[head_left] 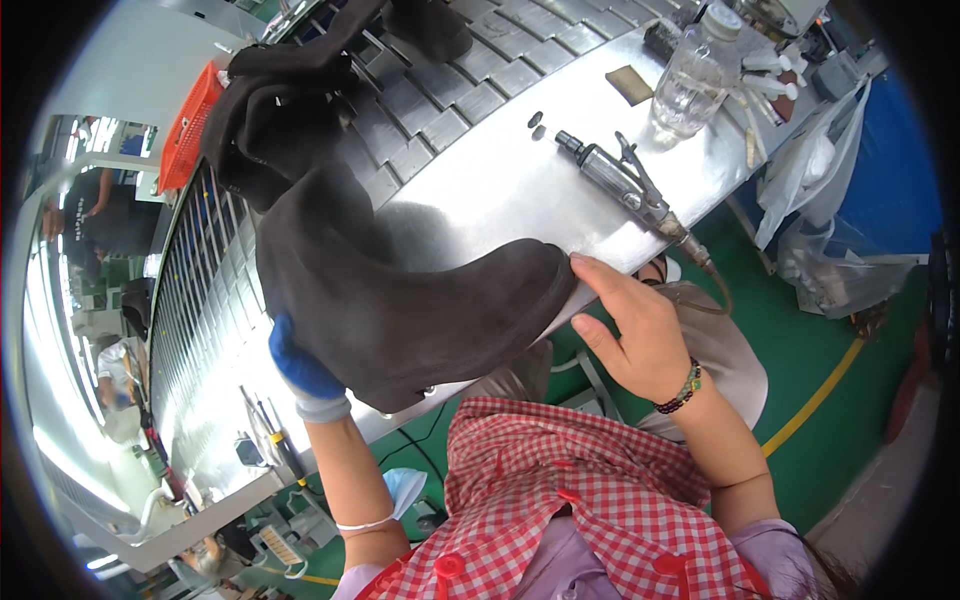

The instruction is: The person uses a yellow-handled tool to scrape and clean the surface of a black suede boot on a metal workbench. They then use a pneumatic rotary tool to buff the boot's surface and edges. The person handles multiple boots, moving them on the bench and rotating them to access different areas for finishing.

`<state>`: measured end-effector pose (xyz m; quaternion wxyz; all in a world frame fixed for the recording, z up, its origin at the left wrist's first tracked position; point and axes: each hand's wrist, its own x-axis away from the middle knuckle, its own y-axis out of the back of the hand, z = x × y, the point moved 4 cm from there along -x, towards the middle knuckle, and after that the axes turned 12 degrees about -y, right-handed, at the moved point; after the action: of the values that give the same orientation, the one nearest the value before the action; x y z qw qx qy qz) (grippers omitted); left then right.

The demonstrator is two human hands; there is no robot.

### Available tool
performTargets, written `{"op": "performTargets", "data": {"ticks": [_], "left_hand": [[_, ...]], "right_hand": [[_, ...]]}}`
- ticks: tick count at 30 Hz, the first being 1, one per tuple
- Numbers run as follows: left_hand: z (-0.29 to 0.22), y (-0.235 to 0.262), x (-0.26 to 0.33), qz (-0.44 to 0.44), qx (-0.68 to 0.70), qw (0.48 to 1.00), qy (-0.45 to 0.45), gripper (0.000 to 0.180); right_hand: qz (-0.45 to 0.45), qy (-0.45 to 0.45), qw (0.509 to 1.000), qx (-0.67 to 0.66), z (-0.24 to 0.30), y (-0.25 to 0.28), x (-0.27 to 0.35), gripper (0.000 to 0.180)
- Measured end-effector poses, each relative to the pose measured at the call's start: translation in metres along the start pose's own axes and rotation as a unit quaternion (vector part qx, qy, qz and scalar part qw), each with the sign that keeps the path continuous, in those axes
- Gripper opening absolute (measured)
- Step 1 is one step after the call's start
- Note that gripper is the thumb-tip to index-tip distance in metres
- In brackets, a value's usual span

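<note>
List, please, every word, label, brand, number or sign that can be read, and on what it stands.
Dark clothing of a person at left: small white lettering, which I do not copy out.
Air tool: any marks are too small to read.
Boot and bottle: no readable text seen.

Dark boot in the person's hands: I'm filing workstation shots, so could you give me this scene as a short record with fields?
Item: dark boot, toe toward the right
Left hand: blue-gloved, against the heel end, fingers partly hidden
Right hand: ungloved, open, fingertips at the toe
Bench: shiny metal
Tool: silver hand tool with lever and hose, lying on the bench
Bottle: clear, upright
Behind: metal slats, more dark footwear, orange-red basket
</note>
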<state>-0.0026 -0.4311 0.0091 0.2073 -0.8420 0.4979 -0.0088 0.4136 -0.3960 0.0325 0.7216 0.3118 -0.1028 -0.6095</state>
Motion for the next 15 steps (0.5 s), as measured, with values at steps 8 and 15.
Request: {"op": "performTargets", "data": {"ticks": [8,15], "left_hand": [[-0.052,-0.038,0.029,0.214,0.247,0.932,0.158,0.059],[-0.106,-0.116,0.024,0.169,0.174,0.962,0.122,0.049]], "right_hand": [[0.065,-0.123,0.990,0.007,-0.005,-0.004,0.033,0.056],[-0.013,-0.058,0.998,0.018,0.022,0.031,0.050,0.040]]}}
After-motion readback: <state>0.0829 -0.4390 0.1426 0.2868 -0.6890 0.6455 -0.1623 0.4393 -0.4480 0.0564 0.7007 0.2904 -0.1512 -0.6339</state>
